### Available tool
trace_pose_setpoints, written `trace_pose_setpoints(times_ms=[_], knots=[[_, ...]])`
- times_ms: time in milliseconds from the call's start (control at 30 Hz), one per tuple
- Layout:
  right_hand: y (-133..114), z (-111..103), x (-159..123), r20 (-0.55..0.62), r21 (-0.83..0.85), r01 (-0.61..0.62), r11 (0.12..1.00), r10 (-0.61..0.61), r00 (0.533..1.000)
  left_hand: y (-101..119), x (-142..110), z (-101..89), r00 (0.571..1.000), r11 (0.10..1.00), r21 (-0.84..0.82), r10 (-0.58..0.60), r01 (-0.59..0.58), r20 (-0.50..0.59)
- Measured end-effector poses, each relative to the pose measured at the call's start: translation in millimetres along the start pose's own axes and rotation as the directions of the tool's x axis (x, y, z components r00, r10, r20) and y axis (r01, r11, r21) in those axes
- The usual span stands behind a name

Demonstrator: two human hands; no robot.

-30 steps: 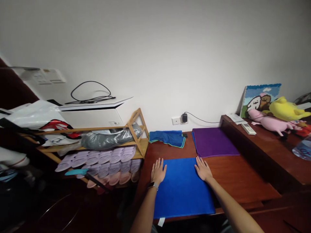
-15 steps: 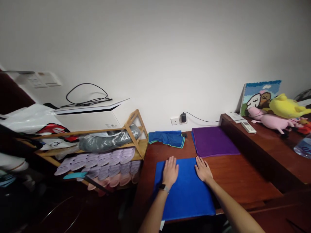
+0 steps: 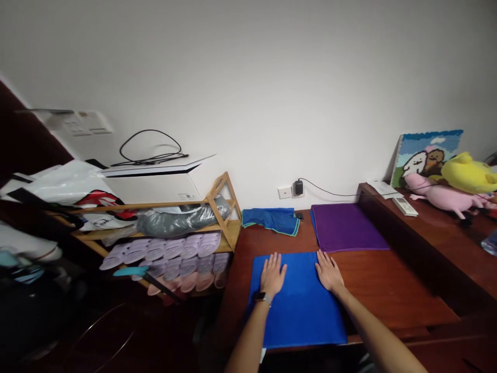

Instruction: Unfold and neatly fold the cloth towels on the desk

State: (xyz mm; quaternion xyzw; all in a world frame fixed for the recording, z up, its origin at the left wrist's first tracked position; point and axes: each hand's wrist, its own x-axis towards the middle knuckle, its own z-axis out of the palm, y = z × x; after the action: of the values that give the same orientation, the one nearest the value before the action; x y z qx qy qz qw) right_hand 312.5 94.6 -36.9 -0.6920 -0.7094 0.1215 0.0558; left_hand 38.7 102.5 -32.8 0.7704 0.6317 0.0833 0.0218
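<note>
A bright blue cloth lies flat on the wooden table, its near edge at the table's front edge. My left hand rests open and palm down on the cloth's upper left part, fingers pointing away from me. On the upper right edge of the cloth, my right hand is also flat, fingers stretched out. Just beyond it lies a purple cloth, with a bit of blue showing under its left side. A crumpled blue cloth with green edging sits at the back left of the table.
Left of the table stands a wooden rack with lilac and pink slippers. A white box is on top. A raised ledge at right bears a remote control and plush toys. A charger is plugged in behind.
The whole view has shifted slightly, so the scene sits further right. Both hands stay flat on the blue cloth in nearly the same places.
</note>
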Motion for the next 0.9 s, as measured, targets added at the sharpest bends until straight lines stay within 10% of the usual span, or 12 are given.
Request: trace_pose_setpoints(times_ms=[167,567,700,900], knots=[[1.5,3.4,0.6,-0.011,0.005,0.007,1.000,-0.007,1.000,-65.1,-10.6,-10.8,0.995,0.992,0.068,-0.102,0.102,-0.011],[-1.4,-2.1,-0.8,0.010,0.008,-0.008,1.000,0.008,1.000,-66.6,-10.5,-9.6,0.996,0.993,0.085,-0.072,0.076,-0.047],[-1.8,-1.9,-0.4,0.010,0.016,-0.011,1.000,0.011,1.000,-34.2,-8.1,-11.7,0.993,0.997,0.068,0.038,-0.030,-0.109],[-1.9,-4.6,-2.1,0.007,0.000,0.005,1.000,-0.005,1.000,88.5,4.5,9.8,0.944,0.940,-0.108,0.314,-0.324,-0.102]])
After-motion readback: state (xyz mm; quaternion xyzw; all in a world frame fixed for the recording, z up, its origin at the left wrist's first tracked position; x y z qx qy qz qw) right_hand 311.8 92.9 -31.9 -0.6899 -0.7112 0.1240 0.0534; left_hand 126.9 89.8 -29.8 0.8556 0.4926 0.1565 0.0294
